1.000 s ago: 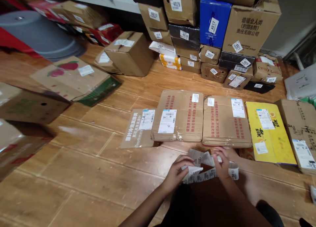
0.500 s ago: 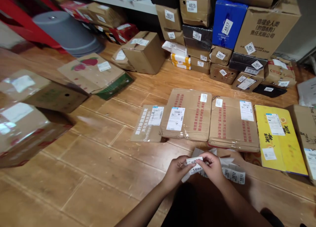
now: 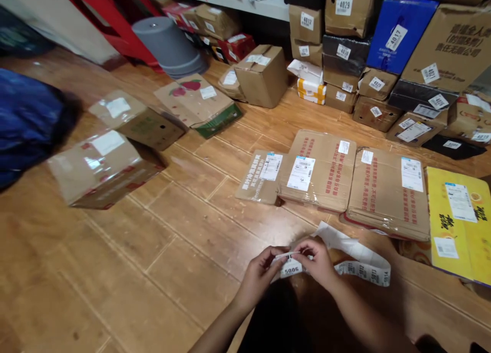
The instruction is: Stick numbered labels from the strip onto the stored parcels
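A long strip of white number labels curls between my hands and over the floor; "5006" shows on the piece nearest me. My left hand pinches the left side of the strip's top label. On the other side, my right hand pinches the same label, its fingertips close to the left ones. The label is bent at its upper edge, and the fingers partly cover its print. Just beyond my hands lie a flat brown carton and a second flat brown carton, both with shipping labels.
A yellow box lies at the right. Numbered parcels, including a blue box, are stacked at the back. Several cartons, one a taped box, stand on the left, near a grey bucket and a red stool.
My view has swung left, so the boxes appear farther right and a blue bag shows at the left. The top label has been bent over between my fingers; the strip's loop has opened out.
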`<state>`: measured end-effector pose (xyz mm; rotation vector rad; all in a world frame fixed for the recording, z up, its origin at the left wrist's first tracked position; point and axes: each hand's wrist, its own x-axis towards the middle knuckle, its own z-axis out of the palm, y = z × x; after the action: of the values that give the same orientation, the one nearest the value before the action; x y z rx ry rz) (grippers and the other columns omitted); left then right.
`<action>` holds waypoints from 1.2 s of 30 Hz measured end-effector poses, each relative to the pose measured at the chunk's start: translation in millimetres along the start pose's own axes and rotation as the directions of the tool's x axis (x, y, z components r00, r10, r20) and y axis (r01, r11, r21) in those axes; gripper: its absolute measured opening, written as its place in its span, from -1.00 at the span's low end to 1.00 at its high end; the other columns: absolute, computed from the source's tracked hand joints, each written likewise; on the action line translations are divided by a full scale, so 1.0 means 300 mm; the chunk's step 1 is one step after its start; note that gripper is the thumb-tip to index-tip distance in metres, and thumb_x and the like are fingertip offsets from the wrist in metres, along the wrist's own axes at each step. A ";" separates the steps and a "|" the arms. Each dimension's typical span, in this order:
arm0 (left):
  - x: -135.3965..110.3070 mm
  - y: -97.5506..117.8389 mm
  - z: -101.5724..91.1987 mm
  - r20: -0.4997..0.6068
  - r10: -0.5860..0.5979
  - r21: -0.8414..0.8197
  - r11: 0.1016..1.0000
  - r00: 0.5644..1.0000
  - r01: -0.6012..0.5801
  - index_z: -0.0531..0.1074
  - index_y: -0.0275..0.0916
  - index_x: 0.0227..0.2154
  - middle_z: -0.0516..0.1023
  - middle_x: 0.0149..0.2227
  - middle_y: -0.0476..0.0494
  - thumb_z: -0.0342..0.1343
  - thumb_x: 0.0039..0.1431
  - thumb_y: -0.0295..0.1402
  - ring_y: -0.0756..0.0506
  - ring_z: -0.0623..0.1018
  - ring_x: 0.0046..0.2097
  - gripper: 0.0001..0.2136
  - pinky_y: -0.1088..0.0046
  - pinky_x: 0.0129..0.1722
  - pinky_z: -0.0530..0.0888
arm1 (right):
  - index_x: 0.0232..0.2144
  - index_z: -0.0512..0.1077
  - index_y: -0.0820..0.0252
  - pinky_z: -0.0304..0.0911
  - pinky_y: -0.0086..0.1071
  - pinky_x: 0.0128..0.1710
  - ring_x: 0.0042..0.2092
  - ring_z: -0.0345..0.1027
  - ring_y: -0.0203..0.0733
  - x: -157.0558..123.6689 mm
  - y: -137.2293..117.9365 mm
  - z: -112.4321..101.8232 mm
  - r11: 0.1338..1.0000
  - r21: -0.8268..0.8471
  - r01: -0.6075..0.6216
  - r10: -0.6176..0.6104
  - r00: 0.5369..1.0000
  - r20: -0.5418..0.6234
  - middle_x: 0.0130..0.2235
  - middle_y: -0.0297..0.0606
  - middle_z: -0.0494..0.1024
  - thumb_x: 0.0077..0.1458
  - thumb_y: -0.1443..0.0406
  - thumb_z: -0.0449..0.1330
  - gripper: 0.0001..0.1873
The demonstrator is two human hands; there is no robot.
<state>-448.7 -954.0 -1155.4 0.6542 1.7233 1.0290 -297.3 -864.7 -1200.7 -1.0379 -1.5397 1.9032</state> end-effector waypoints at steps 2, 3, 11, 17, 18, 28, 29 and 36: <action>0.036 -0.019 0.006 -0.007 -0.041 -0.070 0.997 0.999 0.040 0.51 -0.22 -0.36 0.58 -0.46 -0.06 0.28 -0.06 0.10 -0.11 0.55 -0.37 -0.56 0.42 -0.37 0.49 | -0.43 0.55 0.14 0.34 -0.40 -0.40 -0.40 0.44 -0.20 -0.003 0.030 0.018 1.000 -0.006 -0.008 0.007 0.994 -0.105 -0.44 -0.29 0.58 0.04 0.05 0.31 -0.72; 0.060 -0.026 0.014 -0.005 -0.071 -0.098 0.993 0.997 0.071 0.51 -0.22 -0.34 0.58 -0.47 -0.06 0.30 -0.11 0.11 -0.12 0.55 -0.38 -0.53 0.40 -0.38 0.49 | -0.42 0.55 0.15 0.35 -0.40 -0.40 -0.40 0.45 -0.19 0.000 0.043 0.022 1.000 -0.010 -0.014 0.012 0.988 -0.156 -0.45 -0.28 0.58 0.04 0.06 0.30 -0.73; 0.213 -0.068 0.027 0.065 -0.088 -0.112 0.989 0.994 0.095 0.28 -0.21 -0.61 0.36 -0.61 0.09 0.30 -0.18 0.12 0.00 0.37 -0.51 -0.51 0.51 -0.49 0.34 | -0.42 0.55 0.16 0.37 -0.38 -0.38 -0.41 0.48 -0.16 0.049 0.102 0.039 0.994 -0.090 -0.065 0.028 0.930 -0.367 -0.45 -0.27 0.62 0.06 0.05 0.28 -0.70; 0.231 -0.120 -0.050 0.160 -0.113 0.006 0.994 0.981 0.114 0.46 -0.23 -0.49 0.48 -0.55 0.05 0.30 -0.12 -0.01 -0.06 0.45 -0.46 -0.64 0.48 -0.43 0.38 | -0.43 0.56 0.16 0.40 -0.34 -0.32 -0.35 0.51 -0.13 0.112 0.142 0.098 0.985 -0.144 -0.092 0.015 0.884 -0.468 -0.39 -0.21 0.64 0.05 0.02 0.26 -0.68; 0.230 -0.128 -0.062 0.213 -0.118 0.059 0.992 0.970 0.108 0.52 -0.24 -0.45 0.52 -0.52 0.02 0.31 -0.12 -0.03 -0.08 0.48 -0.43 -0.65 0.47 -0.41 0.39 | -0.43 0.56 0.17 0.40 -0.32 -0.30 -0.34 0.50 -0.12 0.134 0.152 0.090 0.986 -0.144 -0.083 -0.008 0.842 -0.539 -0.39 -0.21 0.64 0.04 0.02 0.26 -0.67; 0.247 -0.088 -0.167 0.384 0.340 0.298 0.835 0.859 -0.463 0.57 -0.17 -0.55 0.55 -0.39 -0.15 0.09 0.23 -0.13 -0.13 0.46 -0.27 -0.67 0.35 -0.16 0.35 | -0.29 0.37 0.11 0.41 -0.26 -0.41 -0.34 0.42 -0.15 0.259 0.235 -0.011 0.996 -0.061 -0.059 -0.029 0.438 -0.899 -0.36 -0.27 0.52 0.00 -0.12 0.22 -0.54; 0.247 -0.079 -0.173 0.421 0.354 0.288 0.820 0.835 -0.494 0.57 -0.16 -0.54 0.56 -0.38 -0.15 0.08 0.24 -0.15 -0.13 0.46 -0.25 -0.68 0.32 -0.11 0.34 | -0.30 0.38 0.11 0.42 -0.26 -0.40 -0.33 0.43 -0.14 0.238 0.224 0.001 0.996 -0.064 -0.056 -0.028 0.487 -0.873 -0.35 -0.26 0.53 -0.01 -0.12 0.24 -0.54; 0.220 -0.065 -0.127 0.226 0.191 -0.032 0.982 0.955 -0.188 0.57 -0.24 -0.36 0.52 -0.36 -0.11 0.18 0.14 -0.05 -0.12 0.49 -0.25 -0.68 0.40 -0.23 0.41 | -0.31 0.54 0.15 0.43 -0.28 -0.28 -0.31 0.51 -0.10 0.100 0.122 0.076 0.985 -0.097 -0.141 0.133 0.988 -0.084 -0.34 -0.24 0.63 -0.03 0.03 0.33 -0.66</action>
<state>-507.6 -923.7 -1197.6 0.9094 1.4754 1.0492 -330.0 -864.9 -1241.9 -1.2776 -1.5725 1.8666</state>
